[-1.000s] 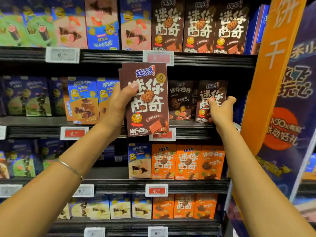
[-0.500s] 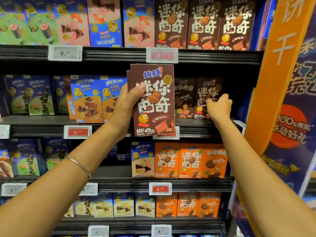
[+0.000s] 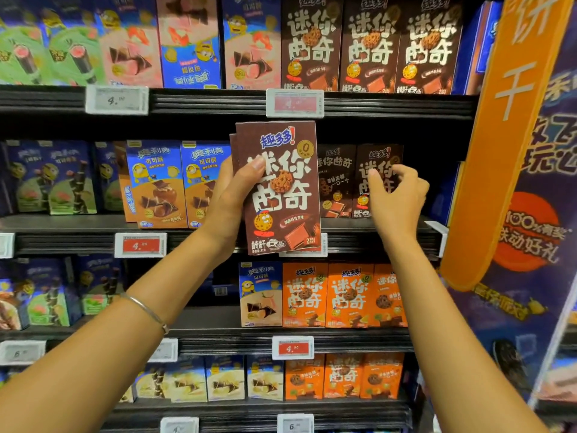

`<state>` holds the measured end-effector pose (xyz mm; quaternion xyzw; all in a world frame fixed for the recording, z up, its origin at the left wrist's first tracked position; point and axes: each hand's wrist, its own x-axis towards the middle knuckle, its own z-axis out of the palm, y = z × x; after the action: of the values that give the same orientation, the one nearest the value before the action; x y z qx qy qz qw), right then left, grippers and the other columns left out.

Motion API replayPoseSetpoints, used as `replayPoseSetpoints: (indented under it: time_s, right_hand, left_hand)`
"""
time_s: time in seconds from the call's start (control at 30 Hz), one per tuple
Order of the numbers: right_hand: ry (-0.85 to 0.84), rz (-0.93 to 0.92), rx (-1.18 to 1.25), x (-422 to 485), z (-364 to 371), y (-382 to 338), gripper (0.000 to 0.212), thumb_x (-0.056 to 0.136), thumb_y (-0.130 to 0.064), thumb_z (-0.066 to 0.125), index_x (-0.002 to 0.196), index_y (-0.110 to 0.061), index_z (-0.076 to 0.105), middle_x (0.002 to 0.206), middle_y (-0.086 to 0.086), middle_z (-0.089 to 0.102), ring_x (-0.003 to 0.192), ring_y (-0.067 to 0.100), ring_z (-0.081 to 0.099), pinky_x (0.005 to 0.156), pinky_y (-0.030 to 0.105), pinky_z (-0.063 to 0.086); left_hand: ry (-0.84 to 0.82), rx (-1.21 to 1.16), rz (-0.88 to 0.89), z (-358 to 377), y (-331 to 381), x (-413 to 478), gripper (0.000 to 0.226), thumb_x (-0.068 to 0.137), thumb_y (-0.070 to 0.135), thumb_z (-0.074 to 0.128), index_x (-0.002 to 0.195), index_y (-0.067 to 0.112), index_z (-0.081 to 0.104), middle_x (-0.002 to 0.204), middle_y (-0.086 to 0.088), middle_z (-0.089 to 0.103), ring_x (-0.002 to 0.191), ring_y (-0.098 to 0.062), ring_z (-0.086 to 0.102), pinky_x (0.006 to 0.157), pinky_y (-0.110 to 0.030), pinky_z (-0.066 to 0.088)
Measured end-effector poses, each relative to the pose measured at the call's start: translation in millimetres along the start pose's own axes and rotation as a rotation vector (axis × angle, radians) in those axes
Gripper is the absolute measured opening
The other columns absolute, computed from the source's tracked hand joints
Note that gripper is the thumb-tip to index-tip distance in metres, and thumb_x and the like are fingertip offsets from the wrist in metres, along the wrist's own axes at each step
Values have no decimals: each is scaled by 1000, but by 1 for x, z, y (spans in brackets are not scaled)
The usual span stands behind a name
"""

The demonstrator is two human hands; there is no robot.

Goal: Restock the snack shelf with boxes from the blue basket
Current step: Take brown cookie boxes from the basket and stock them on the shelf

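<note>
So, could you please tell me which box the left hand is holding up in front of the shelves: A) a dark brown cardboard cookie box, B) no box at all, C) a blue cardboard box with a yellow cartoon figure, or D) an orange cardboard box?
A: the left hand grips the dark brown cardboard cookie box by its left edge, thumb on its front, while the orange boxes and blue boxes stand on the shelves.

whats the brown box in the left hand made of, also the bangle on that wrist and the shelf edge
Brown box: looks like printed paperboard with a low sheen; flat panels and crisp folded edges.
Bangle: probably metal; thin, silvery, with a bright glint.
Shelf edge: a dark ribbed strip, plastic or painted metal; the look does not settle which.
</note>
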<state>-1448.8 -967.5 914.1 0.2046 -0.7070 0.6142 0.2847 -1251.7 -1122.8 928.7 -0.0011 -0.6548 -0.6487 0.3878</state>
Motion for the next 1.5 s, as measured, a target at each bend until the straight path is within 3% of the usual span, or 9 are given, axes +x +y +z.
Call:
replayPoseSetpoints:
  time_s: [0.1, 0.27, 0.47, 0.6, 0.8, 1.03, 1.23, 1.33, 1.5]
  right_hand:
    - [-253, -88, 339, -43, -8, -42, 32, 97, -51, 55, 121, -30, 60, 115, -21, 63, 109, -6, 58, 90, 22, 52]
    - [-614, -55, 622, -89, -6, -85, 50, 83, -55, 70, 124, -29, 56, 118, -11, 67, 107, 4, 67, 79, 22, 58]
    - [-463, -129, 519, -104, 0, -91, 57, 80, -46, 80, 127, -27, 52, 119, -8, 66, 105, 3, 68, 79, 27, 61]
    - [-475, -107, 553, -107, 0, -95, 58, 81, -42, 81, 128, -22, 54, 117, -8, 69, 103, 4, 70, 78, 26, 60]
    - [-538, -14, 664, -102, -1, -87, 57, 84, -32, 80, 131, -19, 52, 124, -1, 67, 106, 12, 71, 79, 31, 61]
    - [-248, 34, 478, -67, 4, -37, 58, 81, -40, 82, 131, -25, 56, 118, -12, 67, 102, -1, 68, 76, 22, 60]
    - [-243, 12, 211, -36, 41, -24, 63, 79, -46, 82, 130, -26, 52, 111, -15, 65, 91, -6, 63, 70, 20, 55]
    - [-266, -16, 86, -29, 57, -25, 61, 80, -46, 81, 127, -21, 51, 101, -13, 66, 86, 5, 68, 72, 36, 60]
    - [-262, -47, -122, -28, 75, -30, 66, 81, -54, 76, 129, -16, 51, 128, 6, 55, 113, 26, 58, 87, 46, 54]
  left_hand:
    - [-4, 9, 11, 1, -1, -1, 92, 74, 57, 70, 150, 11, 46, 133, -16, 71, 108, -31, 75, 88, -47, 62]
    - [8, -12, 31, -1, 1, -6, 94, 72, 58, 70, 149, 9, 48, 134, -19, 70, 111, -33, 74, 91, -46, 62]
    - [8, 37, 14, -10, 10, -12, 121, 56, 88, 79, 151, 17, 51, 133, -7, 73, 113, -26, 76, 86, -39, 64]
    - [71, 96, -39, -14, 12, -15, 122, 57, 110, 34, 141, 26, 61, 120, -1, 79, 106, -24, 78, 89, -43, 64]
    - [284, 120, 40, -32, 3, -11, 52, 103, 64, 52, 135, 24, 62, 112, 3, 81, 97, -17, 80, 72, -32, 66]
    - [382, 177, 83, -63, 16, -16, 36, 105, 61, 51, 119, 32, 67, 107, 7, 82, 98, -14, 79, 81, -33, 64]
    - [374, 192, 76, -70, 16, -19, 34, 106, 59, 49, 119, 32, 63, 104, 8, 82, 96, -14, 80, 76, -30, 65]
    - [393, 176, 49, -71, 13, -20, 29, 104, 61, 51, 116, 37, 61, 103, 8, 82, 94, -14, 80, 75, -33, 66]
    - [391, 173, 44, -72, 10, -22, 30, 105, 60, 51, 117, 34, 60, 106, 5, 81, 96, -16, 80, 82, -40, 66]
